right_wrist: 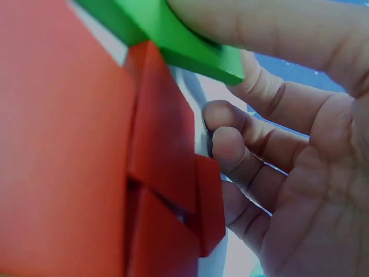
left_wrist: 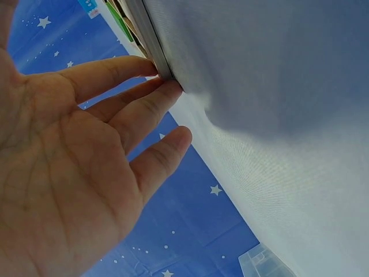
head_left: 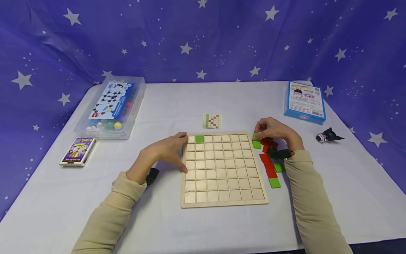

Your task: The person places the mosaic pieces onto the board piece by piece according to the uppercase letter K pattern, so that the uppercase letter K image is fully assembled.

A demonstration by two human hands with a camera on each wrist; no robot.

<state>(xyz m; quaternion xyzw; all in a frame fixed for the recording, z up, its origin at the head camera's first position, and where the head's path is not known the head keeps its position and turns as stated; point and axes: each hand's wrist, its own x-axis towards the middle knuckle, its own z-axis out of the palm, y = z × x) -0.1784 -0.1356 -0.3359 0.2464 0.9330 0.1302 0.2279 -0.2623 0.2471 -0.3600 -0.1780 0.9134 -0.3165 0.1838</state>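
Observation:
A wooden grid board (head_left: 224,204) lies flat on the table, with one green tile (head_left: 199,139) in its top row. Along the board's left edge rests my left hand (head_left: 165,150), thumb and fingers spread; in the left wrist view its fingertips (left_wrist: 173,89) touch that edge. Past the board's upper right corner, my right hand (head_left: 274,129) pinches a green square tile (right_wrist: 199,55) between thumb and index finger. Another green tile (head_left: 256,144) lies just below it. Red tiles (head_left: 269,165) lie overlapping beneath and beside the right wrist, with more green tiles (head_left: 275,182) among them.
A small pattern card (head_left: 212,121) lies behind the board. To the left are a clear plastic box (head_left: 111,107) of coloured balls and a card pack (head_left: 78,152). A blue box (head_left: 304,102) and a small black figure (head_left: 330,135) sit at the right.

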